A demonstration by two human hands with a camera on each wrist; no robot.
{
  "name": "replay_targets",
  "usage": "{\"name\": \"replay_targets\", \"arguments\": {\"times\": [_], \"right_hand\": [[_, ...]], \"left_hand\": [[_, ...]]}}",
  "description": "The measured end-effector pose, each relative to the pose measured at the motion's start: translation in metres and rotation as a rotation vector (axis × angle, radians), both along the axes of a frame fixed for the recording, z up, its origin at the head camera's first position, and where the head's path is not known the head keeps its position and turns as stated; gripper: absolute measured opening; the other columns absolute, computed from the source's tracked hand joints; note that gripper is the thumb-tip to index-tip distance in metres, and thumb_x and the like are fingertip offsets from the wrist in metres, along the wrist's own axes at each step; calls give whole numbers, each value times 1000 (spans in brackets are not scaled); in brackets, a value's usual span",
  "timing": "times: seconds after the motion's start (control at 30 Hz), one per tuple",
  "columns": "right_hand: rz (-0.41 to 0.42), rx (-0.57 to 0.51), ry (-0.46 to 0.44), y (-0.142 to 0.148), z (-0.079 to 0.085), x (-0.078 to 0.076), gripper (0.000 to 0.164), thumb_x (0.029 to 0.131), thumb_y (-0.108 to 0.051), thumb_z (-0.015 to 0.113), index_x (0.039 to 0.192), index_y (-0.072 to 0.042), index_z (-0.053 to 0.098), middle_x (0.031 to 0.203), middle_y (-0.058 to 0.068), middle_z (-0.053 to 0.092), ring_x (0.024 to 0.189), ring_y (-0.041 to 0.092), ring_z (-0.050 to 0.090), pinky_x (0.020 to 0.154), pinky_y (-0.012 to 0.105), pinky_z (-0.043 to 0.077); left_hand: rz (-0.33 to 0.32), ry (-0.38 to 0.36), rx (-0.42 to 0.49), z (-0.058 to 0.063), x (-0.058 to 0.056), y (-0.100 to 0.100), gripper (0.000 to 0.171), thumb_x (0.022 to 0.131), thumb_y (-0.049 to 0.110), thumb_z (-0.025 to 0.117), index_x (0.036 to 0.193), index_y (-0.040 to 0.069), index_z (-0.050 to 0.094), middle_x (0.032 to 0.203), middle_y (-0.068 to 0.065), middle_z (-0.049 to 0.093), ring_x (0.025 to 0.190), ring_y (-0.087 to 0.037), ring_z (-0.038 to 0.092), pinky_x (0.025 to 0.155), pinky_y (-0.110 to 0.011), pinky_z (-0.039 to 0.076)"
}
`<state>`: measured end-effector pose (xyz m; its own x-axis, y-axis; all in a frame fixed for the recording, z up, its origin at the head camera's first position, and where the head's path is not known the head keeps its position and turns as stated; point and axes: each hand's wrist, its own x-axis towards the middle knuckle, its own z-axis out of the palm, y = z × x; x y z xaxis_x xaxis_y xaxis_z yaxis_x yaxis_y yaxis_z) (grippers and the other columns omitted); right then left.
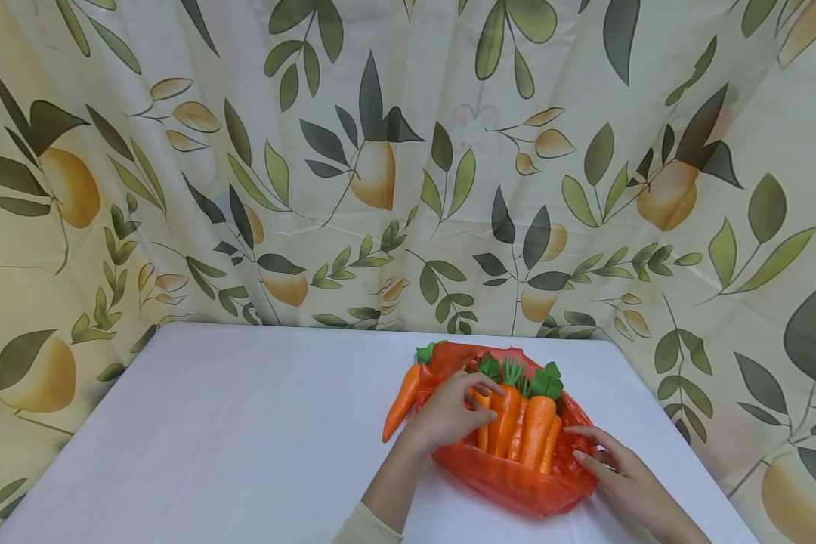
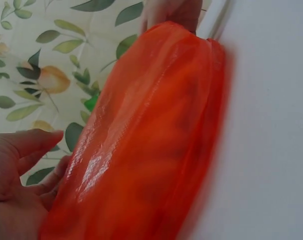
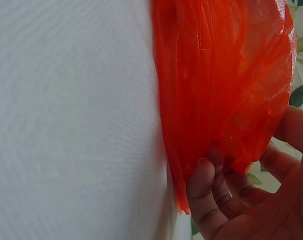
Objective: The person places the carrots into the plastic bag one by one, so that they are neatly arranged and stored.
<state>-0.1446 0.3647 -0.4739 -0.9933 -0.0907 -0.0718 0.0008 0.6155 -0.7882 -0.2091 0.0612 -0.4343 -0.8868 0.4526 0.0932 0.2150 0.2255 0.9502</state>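
Note:
A red plastic bag (image 1: 510,483) lies on the white table, its mouth spread. Several orange carrots (image 1: 536,434) with green tops (image 1: 546,381) lie side by side within it. Another carrot (image 1: 403,403) lies at the bag's left edge. My left hand (image 1: 452,412) reaches over the bag's left side, fingers apart beside the carrots; in the left wrist view the left hand (image 2: 21,175) is next to the red film with a gap between thumb and fingers. At the bag's right edge, my right hand (image 1: 619,468) curls its fingers round the film (image 3: 211,90).
A white cloth covers the table (image 1: 245,438), whose back edge meets a curtain (image 1: 381,249) printed with leaves and fruit. The bag sits on the right half of the table, close to the right edge.

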Motion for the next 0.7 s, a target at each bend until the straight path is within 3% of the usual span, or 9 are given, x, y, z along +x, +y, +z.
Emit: {"name": "replay_targets", "arguments": {"times": [0.2,0.47,0.7], "right_hand": [[3,-13,-15,0,0,-1,41,105,-18,61,144,-7,55,134,18,55,114,30,56,82,25,55],[-3,-9,-32,2,-3,-3,42,106,-19,61,145,-7,54,138,19,53,121,35,54,83,25,54],[-16,-17,-60,1,-2,-3,42,106,-19,60,145,-6,53,140,21,52,122,36,53,85,27,55]], "left_hand": [[28,17,37,3,-3,-8,20,96,6,73,113,18,75,114,1,64,94,-12,58,74,-26,55],[16,69,85,6,-6,-27,21,96,7,73,111,21,75,109,12,65,93,-13,59,74,-28,55],[33,43,110,9,-11,-44,20,97,7,72,112,19,75,109,8,66,98,-16,60,77,-30,56]]}}
